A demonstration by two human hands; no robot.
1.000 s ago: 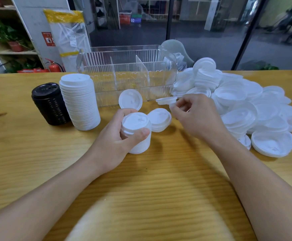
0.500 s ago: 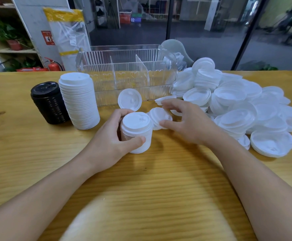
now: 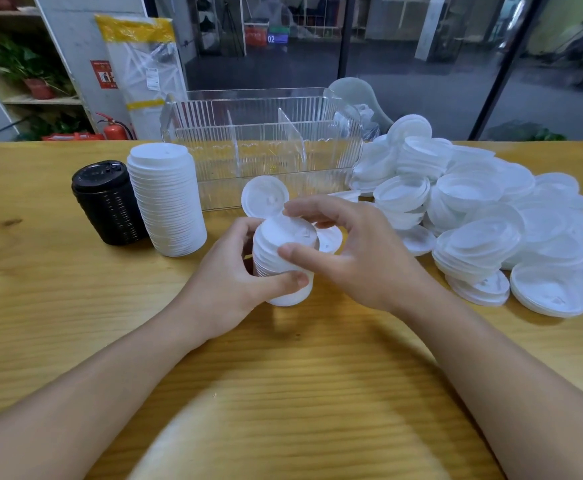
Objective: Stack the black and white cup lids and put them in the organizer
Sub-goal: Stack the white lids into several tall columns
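Observation:
My left hand [image 3: 229, 289] grips a short stack of white lids [image 3: 278, 268] standing on the table. Over its top, my right hand [image 3: 349, 251] holds a white lid [image 3: 288, 230] between thumb and fingers. A tall stack of white lids [image 3: 167, 202] and a shorter stack of black lids [image 3: 108, 202] stand side by side at the left. The clear ribbed organizer [image 3: 266, 133] with dividers stands behind, with one white lid [image 3: 265, 199] leaning against its front. A big loose pile of white lids [image 3: 484, 216] lies at the right.
The wooden table [image 3: 283, 393] stretches bare toward me. Behind the organizer a clear plastic bag [image 3: 352, 98] lies near the table's far edge. Beyond it are glass walls, a yellow-taped package [image 3: 141, 64] and a fire extinguisher [image 3: 115, 128].
My right hand picked a white lid off the table beside the stack and brought it left onto the top of the stack held by my left hand.

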